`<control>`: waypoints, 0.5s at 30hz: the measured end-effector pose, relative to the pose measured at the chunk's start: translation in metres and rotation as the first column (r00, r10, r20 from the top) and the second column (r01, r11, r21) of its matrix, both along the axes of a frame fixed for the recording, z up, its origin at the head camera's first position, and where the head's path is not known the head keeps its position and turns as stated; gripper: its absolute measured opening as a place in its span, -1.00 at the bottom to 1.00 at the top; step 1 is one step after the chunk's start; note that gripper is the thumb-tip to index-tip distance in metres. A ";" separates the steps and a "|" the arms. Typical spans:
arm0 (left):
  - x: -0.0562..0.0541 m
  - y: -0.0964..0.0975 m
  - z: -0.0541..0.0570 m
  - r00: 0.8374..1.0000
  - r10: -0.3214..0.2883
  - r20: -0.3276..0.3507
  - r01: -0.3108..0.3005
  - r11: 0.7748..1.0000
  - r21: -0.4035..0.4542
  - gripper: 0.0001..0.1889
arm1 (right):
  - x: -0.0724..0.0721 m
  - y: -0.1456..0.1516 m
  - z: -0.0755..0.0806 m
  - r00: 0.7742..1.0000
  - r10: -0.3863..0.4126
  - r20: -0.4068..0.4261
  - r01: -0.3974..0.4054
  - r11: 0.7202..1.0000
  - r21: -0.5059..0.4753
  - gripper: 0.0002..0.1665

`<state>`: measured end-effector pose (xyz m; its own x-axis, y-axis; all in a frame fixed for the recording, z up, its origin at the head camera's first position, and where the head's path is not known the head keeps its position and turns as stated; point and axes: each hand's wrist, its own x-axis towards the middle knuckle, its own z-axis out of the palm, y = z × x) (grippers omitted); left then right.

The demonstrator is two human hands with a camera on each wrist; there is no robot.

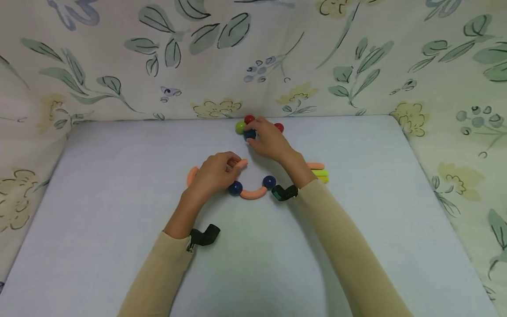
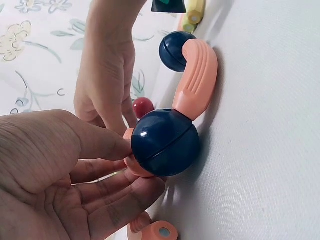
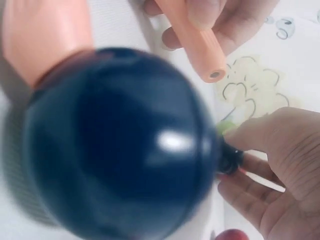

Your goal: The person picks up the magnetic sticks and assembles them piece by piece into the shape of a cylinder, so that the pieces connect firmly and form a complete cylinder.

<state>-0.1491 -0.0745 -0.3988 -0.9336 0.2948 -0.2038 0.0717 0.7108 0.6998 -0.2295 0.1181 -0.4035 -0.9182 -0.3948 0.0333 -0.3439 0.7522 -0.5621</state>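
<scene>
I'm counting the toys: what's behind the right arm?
In the head view, an orange piece and yellow pieces stick out from behind the right arm. It covers the rest, so I can't count everything there.

text: none legible | labels: none legible | brands: none legible | numbers: none legible | signs: none

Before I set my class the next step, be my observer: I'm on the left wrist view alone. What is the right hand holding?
Observer: In the head view, the right hand has its thumb and fingers around a dark blue ball.
Operator: I see one red ball. Is there another?
Observer: Yes, the head view shows two.
Operator: And the peach piece in the left hand: is its far end joined to anything?
Observer: No, the right wrist view shows that end free, with a small round inset in it.
</scene>
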 end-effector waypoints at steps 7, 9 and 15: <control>0.001 -0.001 0.002 1.000 -0.001 -0.007 0.001 1.000 -0.011 -0.59 | 0.003 0.000 -0.005 1.000 -0.018 0.003 0.018 1.000 0.003 -0.58; 0.001 -0.001 0.003 1.000 0.001 -0.001 -0.001 1.000 -0.011 -0.60 | 0.004 0.001 -0.006 1.000 -0.019 0.009 0.019 1.000 0.003 -0.59; 0.002 -0.001 0.003 1.000 -0.004 0.010 0.004 1.000 -0.016 -0.60 | 0.011 0.002 -0.008 1.000 -0.016 0.012 0.016 1.000 0.009 -0.59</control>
<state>-0.1475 -0.0754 -0.3958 -0.9304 0.2951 -0.2174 0.0678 0.7215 0.6891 -0.2187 0.1206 -0.4111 -0.9248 -0.3800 0.0191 -0.3249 0.7627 -0.5593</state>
